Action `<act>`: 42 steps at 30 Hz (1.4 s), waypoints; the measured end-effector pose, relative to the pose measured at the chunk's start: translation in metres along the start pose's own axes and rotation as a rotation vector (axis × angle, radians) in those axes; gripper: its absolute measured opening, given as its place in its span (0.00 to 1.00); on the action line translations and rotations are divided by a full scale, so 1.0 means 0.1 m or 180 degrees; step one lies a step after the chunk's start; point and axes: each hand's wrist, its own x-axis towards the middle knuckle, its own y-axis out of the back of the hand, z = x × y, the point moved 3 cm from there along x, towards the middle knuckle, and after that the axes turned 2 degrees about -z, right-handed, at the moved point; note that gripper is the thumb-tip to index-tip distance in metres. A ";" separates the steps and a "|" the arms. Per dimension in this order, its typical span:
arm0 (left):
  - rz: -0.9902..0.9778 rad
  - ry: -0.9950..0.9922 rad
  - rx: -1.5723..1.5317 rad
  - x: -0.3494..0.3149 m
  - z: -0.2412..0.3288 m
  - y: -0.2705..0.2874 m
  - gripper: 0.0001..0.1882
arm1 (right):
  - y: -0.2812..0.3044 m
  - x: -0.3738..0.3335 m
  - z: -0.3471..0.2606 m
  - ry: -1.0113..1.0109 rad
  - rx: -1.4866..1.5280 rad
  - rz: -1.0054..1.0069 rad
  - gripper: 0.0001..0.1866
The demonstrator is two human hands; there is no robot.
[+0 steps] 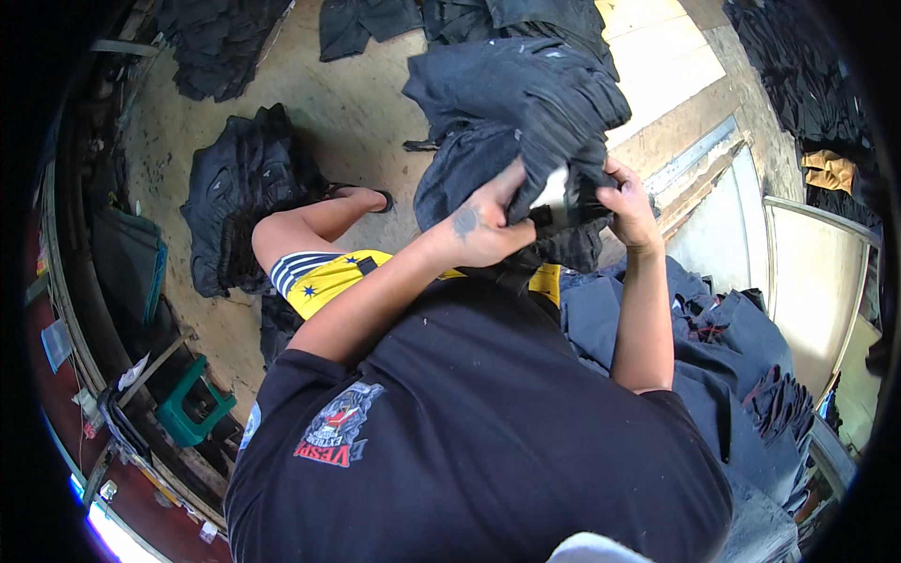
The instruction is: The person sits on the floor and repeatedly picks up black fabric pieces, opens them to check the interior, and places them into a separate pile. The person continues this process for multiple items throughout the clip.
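I hold a black denim garment [526, 98] bunched up over my lap, its loose folds spreading away from me. My left hand [488, 220] is closed on its near edge, with the thumb pressed against the cloth. On the other side, my right hand [633, 208] pinches the edge between thumb and fingers. Between my hands shows a small white patch [554, 190] in the garment's opening; I cannot tell whether it is a label or lining. More dark cloth hangs below, partly hidden by my hands.
A pile of dark garments [239, 202] lies beside my left leg. Further dark stacks [221, 47] sit on the floor [375, 103] ahead. Blue-black cloth [713, 375] is heaped at my right, near pale boards [817, 272]. A green plastic stool [192, 403] stands at left.
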 end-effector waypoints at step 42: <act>0.1844 0.4636 0.4582 -4.27 0.29 3.64 0.34 | -0.13 0.48 0.52 -0.0862 -0.2421 0.0619 0.32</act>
